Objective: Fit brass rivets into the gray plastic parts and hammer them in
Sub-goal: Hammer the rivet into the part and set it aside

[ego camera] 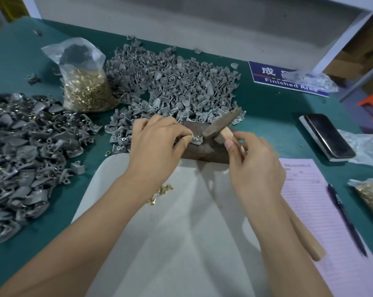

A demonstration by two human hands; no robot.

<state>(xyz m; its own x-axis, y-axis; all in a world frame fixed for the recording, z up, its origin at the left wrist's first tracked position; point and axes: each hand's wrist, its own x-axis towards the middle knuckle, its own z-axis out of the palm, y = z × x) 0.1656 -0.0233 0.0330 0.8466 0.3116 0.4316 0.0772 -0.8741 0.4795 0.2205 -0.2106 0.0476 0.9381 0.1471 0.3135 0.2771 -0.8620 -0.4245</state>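
a blue sign (288, 79) on the table reads "finished area" under chinese characters.

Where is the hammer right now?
The hammer is right of centre, gripped by the right hand, its head over the brown block, beside the gray plastic part the left hand pinches.

Light was even and fairly bright from overhead, with soft shadows; wide-angle bending curved the edges, and the corners were blurred.

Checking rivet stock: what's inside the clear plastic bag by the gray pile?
The clear plastic bag holds brass rivets in its lower half. A dark mass sits above them; what it is cannot be told.
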